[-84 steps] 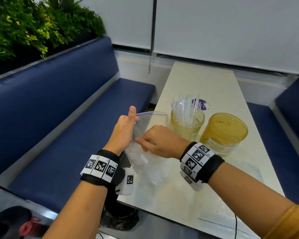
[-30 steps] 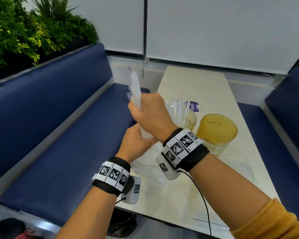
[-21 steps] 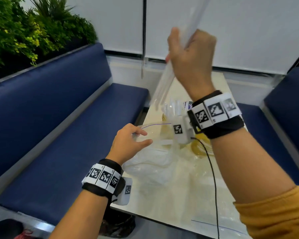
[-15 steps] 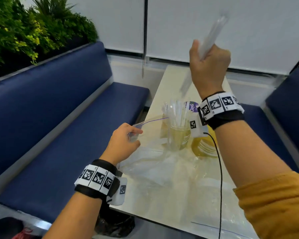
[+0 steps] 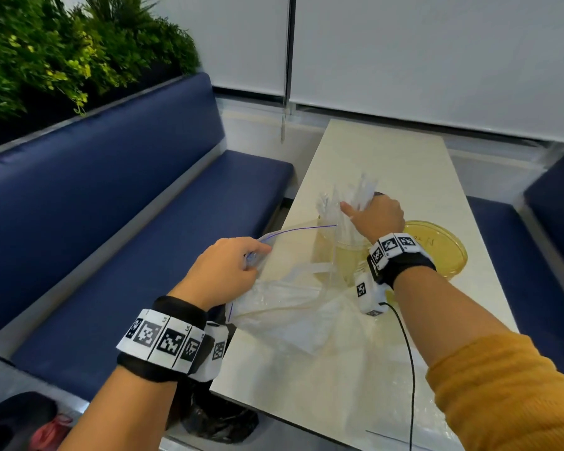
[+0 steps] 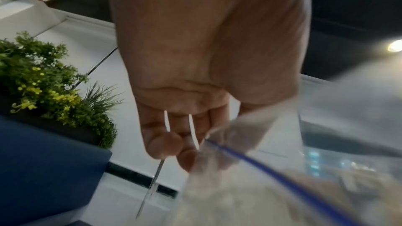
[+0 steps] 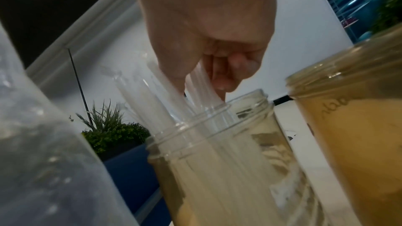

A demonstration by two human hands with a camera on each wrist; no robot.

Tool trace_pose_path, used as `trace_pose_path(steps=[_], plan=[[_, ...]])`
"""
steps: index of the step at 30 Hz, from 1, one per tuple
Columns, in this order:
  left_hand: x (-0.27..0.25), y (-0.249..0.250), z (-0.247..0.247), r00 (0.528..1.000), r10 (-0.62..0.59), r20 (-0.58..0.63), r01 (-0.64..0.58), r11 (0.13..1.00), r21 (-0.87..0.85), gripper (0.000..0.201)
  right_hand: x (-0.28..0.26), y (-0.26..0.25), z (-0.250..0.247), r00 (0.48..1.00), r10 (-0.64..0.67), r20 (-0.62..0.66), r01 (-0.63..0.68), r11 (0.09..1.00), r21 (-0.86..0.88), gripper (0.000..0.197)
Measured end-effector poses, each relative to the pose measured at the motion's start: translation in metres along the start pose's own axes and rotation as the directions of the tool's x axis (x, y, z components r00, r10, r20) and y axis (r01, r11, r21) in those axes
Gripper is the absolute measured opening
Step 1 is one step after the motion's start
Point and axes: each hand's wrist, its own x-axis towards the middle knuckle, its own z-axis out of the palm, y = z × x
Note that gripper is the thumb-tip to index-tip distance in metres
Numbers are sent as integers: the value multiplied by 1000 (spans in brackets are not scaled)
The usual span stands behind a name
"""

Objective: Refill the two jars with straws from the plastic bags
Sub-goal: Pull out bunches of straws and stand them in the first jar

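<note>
Lowering a bundle of straws [image 7: 195,92] into the left-hand jar [image 7: 217,143]: the right hand [image 5: 376,219] has its fingers curled round the upper ends, and the lower ends already stand inside the jar's mouth. More clear-wrapped straws lean in the same jar, so it reads as partly filled, perhaps close to full; exact count cannot be told.

Second jar [image 5: 437,249], just right of the first on the bench [image 5: 388,157], shows amber walls and no straws from the head view. Judged untouched.

Left hand [image 5: 225,271] pinches the rim of a plastic bag [image 5: 290,307] near its blue zip line, holding the mouth up. The bag looks slack and crumpled; whether any straws are left inside cannot be told. Another flat bag [image 5: 420,431] lies at the near edge of the bench, contents unclear.

Estimate: first jar nearly served, second jar wholly outstanding. Roughly half the task left, assuming a supply remains in the bags.
</note>
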Motion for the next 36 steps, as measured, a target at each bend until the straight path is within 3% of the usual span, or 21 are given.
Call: trace_pose_path(steps=[3,8,12,15,17,19,21,22,23,26,28,31,36], plan=[[1,2,-4,999,26,35,-25,999,-21,53,1,-1,-8,1000,9,6,-9,999,34,52],[12,-6,-1,997,37,-69,-41,997,-60,42,1,-10,-32,998,-24,-49,30,992,119,41],[9,0,-1,999,31,-30,-31,999,-7,45,-14,-40,-69,953,-237,-189,250,967,48,31],[4,4,-3,999,30,33,-32,997,71,60,-43,-81,-98,857,-453,-245,492,861,128,24],[4,3,-3,998,20,52,-25,996,85,64,-70,-106,-109,757,-641,-127,653,740,159,27],[4,0,-2,999,30,42,-33,997,73,66,-96,-120,-111,680,-710,185,703,702,111,35],[4,-5,1,999,38,23,-39,998,39,63,-115,-124,-102,622,-564,543,686,727,-31,27],[3,-6,2,999,45,13,-45,999,23,62,-121,-122,-93,603,-449,659,679,722,-129,19],[3,-8,4,999,54,2,-54,998,10,60,-126,-119,-81,592,-359,721,682,700,-212,25],[0,-12,7,993,113,-32,-114,993,-38,58,-127,-104,-40,514,-253,819,718,650,-250,71],[0,-14,8,990,137,-38,-139,989,-55,58,-126,-98,-20,484,-258,836,703,684,-195,86],[0,-19,10,988,145,-51,-149,987,-67,57,-128,-94,-5,464,-258,848,653,746,-130,87],[3,-31,14,988,123,-96,-134,984,-115,45,-127,-90,-2,493,-318,810,634,768,-85,63]])
